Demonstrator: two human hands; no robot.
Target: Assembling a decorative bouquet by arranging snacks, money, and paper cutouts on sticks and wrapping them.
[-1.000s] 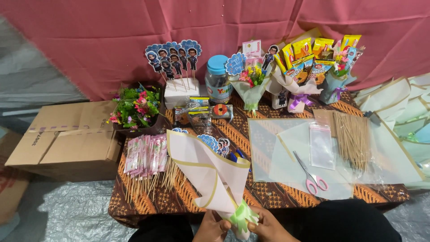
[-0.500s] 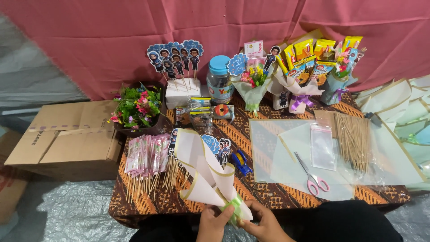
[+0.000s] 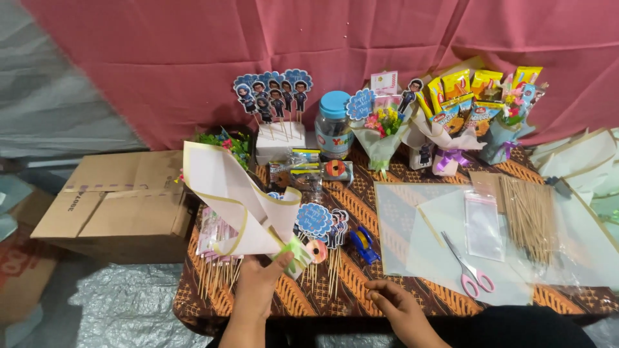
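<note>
Covering low table (image 3: 516, 303): batik cloth, pink backdrop (image 3: 193, 58).

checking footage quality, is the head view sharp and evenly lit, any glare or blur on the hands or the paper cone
Head view: evenly and softly lit, no hard shadows; the left hand gripping the paper cone and the right hand on the table look sharp; mild sheen on the clear plastic sheets; frame edges bow slightly, wide-lens style; lower left corner is dimmer.

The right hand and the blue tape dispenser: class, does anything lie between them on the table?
Nothing visible does. The right hand rests on bare patterned tablecloth, and the blue tape dispenser lies just beyond it. The topper sticks lie to their left, the pink scissors to the right.
</note>
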